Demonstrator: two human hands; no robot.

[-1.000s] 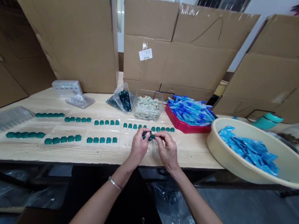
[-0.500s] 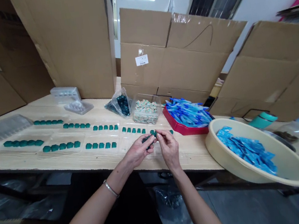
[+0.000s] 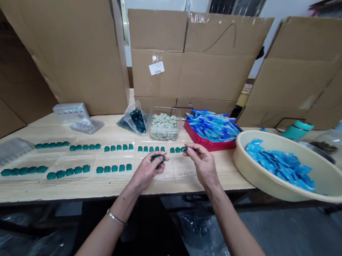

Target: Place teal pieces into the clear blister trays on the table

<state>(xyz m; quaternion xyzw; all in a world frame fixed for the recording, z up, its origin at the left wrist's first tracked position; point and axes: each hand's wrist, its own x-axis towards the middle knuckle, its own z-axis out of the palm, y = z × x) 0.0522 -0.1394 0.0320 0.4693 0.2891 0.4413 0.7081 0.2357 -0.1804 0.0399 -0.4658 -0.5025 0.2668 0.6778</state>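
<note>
My left hand is curled around several small dark green pieces, which show between thumb and fingers. My right hand pinches one small green piece at the right end of a short row of green pieces in a clear plastic tray. Whether that piece touches the tray is too small to tell. To the left, clear trays hold further green rows, such as the front row and the back row. The front tray below my hands is partly covered by them.
Behind the trays stand a plastic bag of dark green pieces and a clear box of pale pieces. A red tray holds blue packets. At right, a cream basin with blue packets overhangs the table edge. Cardboard rises behind.
My hands have moved apart: the left drew back leftward with its green pieces, while the right went rightward to the row, pinching one piece. The camera view has shifted slightly.
</note>
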